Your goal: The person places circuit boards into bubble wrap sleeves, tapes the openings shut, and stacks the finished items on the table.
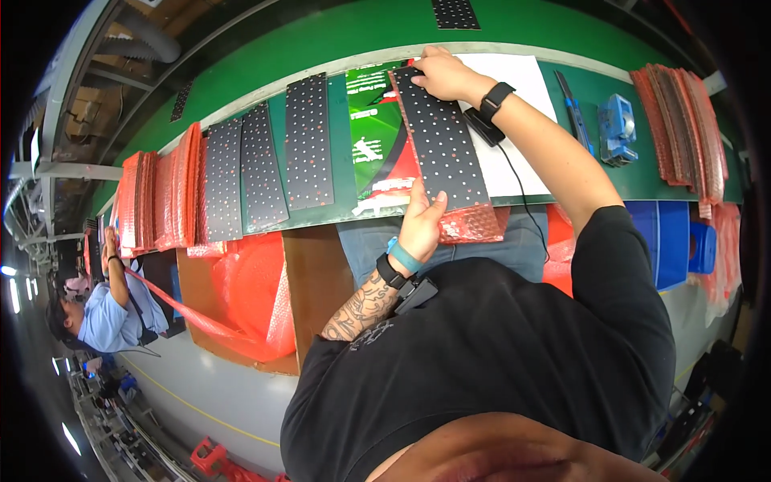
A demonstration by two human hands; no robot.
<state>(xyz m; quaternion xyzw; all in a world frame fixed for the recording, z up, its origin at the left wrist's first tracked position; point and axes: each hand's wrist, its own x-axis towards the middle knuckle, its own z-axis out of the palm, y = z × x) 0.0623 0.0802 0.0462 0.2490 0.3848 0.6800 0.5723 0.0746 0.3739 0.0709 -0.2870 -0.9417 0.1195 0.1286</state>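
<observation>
A long black panel with rows of white dots [442, 140] lies slanted in front of me. Red bubble wrap [474, 225] shows under its near end and along its left edge. My left hand [420, 227] is closed on the near left corner, thumb on top of the panel. At the far end my right hand [446, 74] grips the panel's edge, its fingertips partly hidden. Left of the panel, and partly under it, is a green and red printed sheet [377, 153]. A white sheet [514, 104] lies beneath my right forearm.
More dotted panels [309, 140] lie to the left, beside stacked red bubble-wrap pouches [181, 193]. At right are a blue cutter knife [574, 112], a blue tape dispenser [617, 128] and more pouches [679, 128]. A cardboard box [317, 273] stands below; a co-worker [120, 309] is far left.
</observation>
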